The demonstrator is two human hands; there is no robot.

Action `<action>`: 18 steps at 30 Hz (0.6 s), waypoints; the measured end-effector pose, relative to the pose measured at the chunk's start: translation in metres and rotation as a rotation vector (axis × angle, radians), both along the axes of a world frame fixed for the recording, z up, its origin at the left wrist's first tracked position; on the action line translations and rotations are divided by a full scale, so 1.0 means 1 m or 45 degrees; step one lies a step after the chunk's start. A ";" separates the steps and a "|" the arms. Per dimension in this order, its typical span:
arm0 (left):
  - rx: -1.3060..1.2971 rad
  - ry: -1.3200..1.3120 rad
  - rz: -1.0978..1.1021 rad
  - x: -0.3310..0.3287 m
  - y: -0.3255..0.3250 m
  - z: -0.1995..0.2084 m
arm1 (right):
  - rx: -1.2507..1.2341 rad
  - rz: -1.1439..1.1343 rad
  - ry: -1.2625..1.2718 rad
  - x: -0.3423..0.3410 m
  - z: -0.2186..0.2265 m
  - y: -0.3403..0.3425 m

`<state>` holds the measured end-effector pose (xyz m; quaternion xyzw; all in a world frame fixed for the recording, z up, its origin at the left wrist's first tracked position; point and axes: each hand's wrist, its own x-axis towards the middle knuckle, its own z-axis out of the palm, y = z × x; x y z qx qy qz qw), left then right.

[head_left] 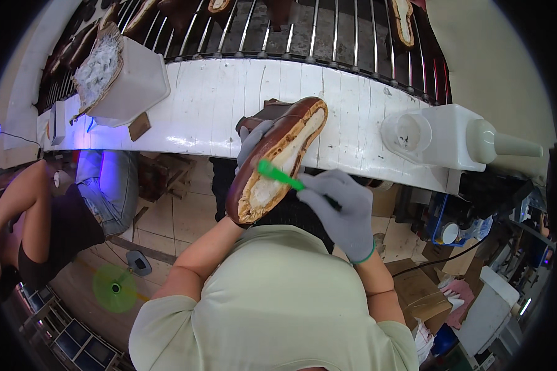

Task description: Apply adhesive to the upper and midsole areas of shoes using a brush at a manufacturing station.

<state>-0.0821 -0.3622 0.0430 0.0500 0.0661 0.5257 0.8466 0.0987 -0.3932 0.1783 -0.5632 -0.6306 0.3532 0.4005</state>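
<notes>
From my end of the feed, the white workbench (229, 105) runs across the view, with a rack of metal rods (314, 31) along its far side. The white tub (139, 83), its mouth crusted, sits at the left; the long-spouted white bottle (449, 133) sits at the right. Between them I have the brown leather shoe (234, 196) tilted over the bench's near edge, its pale underside facing me, no outsole on it. My gloved right hand (343, 210) is closed around the handle of the green brush (281, 176); my gloved left hand (249, 142) grips the shoe from its left side, fingers partly hidden. I take this step for coating the underside, but cannot tell whether the bristles touch it. Next, I judge, calls for a steady left grip and light strokes along the tan rim
</notes>
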 end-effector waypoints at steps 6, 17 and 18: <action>0.109 0.984 0.176 0.006 -0.003 0.010 | 0.110 0.168 -0.033 0.002 0.008 0.008; 0.594 1.446 0.015 -0.001 -0.009 0.003 | 0.024 0.153 0.036 0.004 0.014 0.012; 0.805 1.738 0.241 0.008 -0.003 0.030 | -0.088 -0.078 0.101 0.009 0.005 0.014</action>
